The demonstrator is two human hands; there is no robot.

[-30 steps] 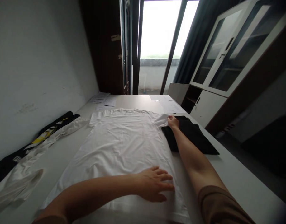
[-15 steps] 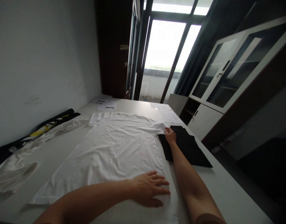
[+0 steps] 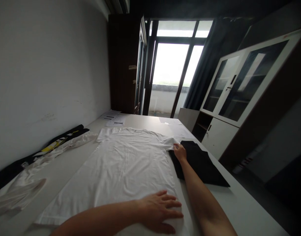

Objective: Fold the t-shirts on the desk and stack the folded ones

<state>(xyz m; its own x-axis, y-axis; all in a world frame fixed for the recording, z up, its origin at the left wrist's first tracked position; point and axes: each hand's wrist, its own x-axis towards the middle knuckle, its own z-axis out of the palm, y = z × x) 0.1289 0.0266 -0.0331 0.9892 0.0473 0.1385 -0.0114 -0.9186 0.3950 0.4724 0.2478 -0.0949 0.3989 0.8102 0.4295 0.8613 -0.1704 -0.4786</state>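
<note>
A white T-shirt [image 3: 126, 164] lies spread over the table, its neckline toward the far end and light wrinkles across its body. My left hand [image 3: 161, 211] rests flat on the lower right part of the shirt, fingers spread. Farther up, my right hand [image 3: 180, 152] is closed on the edge of the right sleeve [image 3: 170, 141], pinching the fabric. Beneath and beside that hand is a folded black cloth [image 3: 204, 164], partly covered by my right forearm.
Along the wall at left lie a rolled black garment with yellow print [image 3: 49, 146] and a crumpled pale cloth [image 3: 37, 170]. Papers [image 3: 114, 120] sit at the table's far end. A white cabinet [image 3: 220, 134] with glass doors stands beyond the table's right edge.
The camera view has tilted up, so everything appears lower in the picture. Both hands keep about the same places on the shirt, the right one still pinching the sleeve.
</note>
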